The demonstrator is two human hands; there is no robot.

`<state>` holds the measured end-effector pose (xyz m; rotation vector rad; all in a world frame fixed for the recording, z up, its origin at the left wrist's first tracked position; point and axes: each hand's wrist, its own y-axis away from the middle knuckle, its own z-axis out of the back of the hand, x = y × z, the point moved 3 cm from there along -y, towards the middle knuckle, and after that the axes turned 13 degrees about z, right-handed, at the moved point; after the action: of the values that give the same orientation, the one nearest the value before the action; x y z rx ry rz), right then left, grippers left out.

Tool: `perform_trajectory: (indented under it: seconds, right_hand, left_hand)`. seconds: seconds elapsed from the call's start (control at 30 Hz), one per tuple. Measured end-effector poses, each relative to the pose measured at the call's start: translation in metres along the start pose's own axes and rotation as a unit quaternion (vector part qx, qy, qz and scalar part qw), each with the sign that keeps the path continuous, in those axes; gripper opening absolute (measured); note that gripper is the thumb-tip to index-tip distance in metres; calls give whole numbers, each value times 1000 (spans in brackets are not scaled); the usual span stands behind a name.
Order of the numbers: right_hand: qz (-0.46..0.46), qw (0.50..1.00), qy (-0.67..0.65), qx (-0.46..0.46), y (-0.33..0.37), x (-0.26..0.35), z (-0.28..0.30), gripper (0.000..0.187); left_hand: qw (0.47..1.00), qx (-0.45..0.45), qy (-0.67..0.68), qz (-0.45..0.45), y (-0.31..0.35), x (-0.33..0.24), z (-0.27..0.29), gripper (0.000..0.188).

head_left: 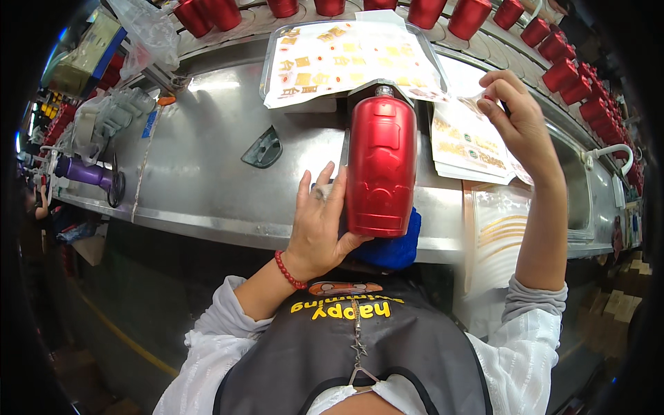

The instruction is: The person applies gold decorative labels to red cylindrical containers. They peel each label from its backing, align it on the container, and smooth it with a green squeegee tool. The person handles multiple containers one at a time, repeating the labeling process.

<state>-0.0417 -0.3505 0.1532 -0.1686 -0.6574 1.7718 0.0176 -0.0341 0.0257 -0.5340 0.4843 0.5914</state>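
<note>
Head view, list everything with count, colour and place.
bottle: one, red, centre
tray: one, grey, beyond bottle
printed sheets: several, white, tray and bench
cloth: one, blue, by bottle's base
small piece: one, dark, left of bottle
tool: one, purple, far left
containers: many, red, along back
plastic bag: one, clear, upper left
tap: one, white, far right
bench: one, silver, across middle
apron: one, grey, front
bracelet: one, red, left wrist
left hand: one, touching bottle
right hand: one, raised above sheets
</note>
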Motion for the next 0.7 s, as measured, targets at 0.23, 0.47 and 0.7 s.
perform_trajectory:
  seconds: [0.23, 0.47, 0.7]
  right_hand:
    - [107, 974, -197, 37, -42, 74, 6, 18]
    - [66, 983, -164, 54, -34, 46, -65, 20]
    - [15, 996, -22, 89, -41, 81, -49, 26]
  left_hand:
    - [999, -23, -20, -30, -4, -6, 8, 95]
    - [998, -36, 57, -19, -8, 2, 4, 99]
    - [994, -57, 88, 8, -3, 9, -5, 103]
